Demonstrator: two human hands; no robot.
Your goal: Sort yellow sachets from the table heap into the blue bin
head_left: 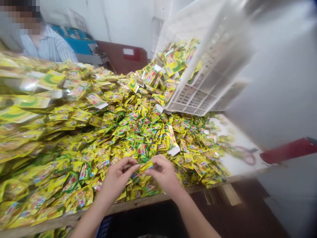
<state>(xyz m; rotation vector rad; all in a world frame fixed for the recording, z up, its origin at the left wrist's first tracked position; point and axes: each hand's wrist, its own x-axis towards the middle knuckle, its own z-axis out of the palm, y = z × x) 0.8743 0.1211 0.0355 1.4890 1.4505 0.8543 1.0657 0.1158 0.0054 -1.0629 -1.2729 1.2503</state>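
Observation:
A small yellow packet (146,166) is stretched between my two hands, just above the near side of a large heap of packets (133,132). My left hand (120,177) pinches its left end between thumb and forefinger. On the other end, the thumb and bent fingers of my right hand (164,175) are closed. Most of the packet's printing is covered by my fingers. Green and yellow sachets with coloured print lie under and around both hands. A flat yellow card pack (172,140) with a white end rests on the heap beyond my right hand.
A white plastic crate (190,99) lies tipped at the back right, with packs spilling from it. Pink-handled scissors (245,155) and a red cylindrical object (289,151) are at the right. A person in a striped shirt (49,44) is behind the heap. A wooden edge (138,203) borders the table.

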